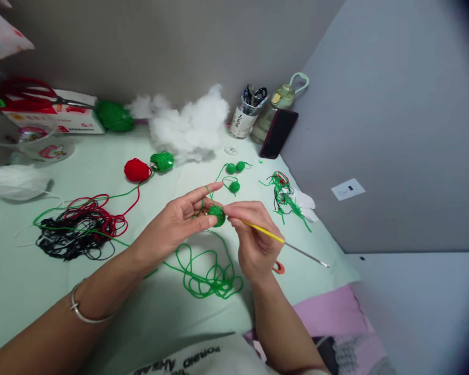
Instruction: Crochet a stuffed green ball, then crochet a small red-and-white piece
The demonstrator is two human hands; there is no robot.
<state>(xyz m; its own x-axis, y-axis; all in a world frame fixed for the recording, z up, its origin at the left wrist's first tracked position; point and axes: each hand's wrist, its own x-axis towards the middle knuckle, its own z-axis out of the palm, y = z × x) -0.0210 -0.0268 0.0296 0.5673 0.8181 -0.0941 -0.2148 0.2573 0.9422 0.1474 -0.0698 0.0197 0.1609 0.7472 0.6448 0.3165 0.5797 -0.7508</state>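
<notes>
Nearest my camera, past the bracelet [75,304], loose green yarn [219,284] lies in loops on the counter [160,312]. Just beyond, I have the green ball [218,216] raised in my left hand [180,213]: the grip is closed in a pinch, thumb against the ball, index finger lifted with yarn over it. My right hand [258,234] has its grip closed on the hook [266,232], by its yellow handle, one end at the ball.

I judge the ball well formed but unfinished, since yarn runs to it; I can't tell how many stitches are left. Beyond it lie three small balls [235,187] with yarn tails, which look complete, and yarn scraps [283,195] to the right. To the left is a black tangle [68,237], with the red yarn [136,170] farther out. At the back sit white stuffing [191,125], the pen cup [241,122] and the phone [279,134].
</notes>
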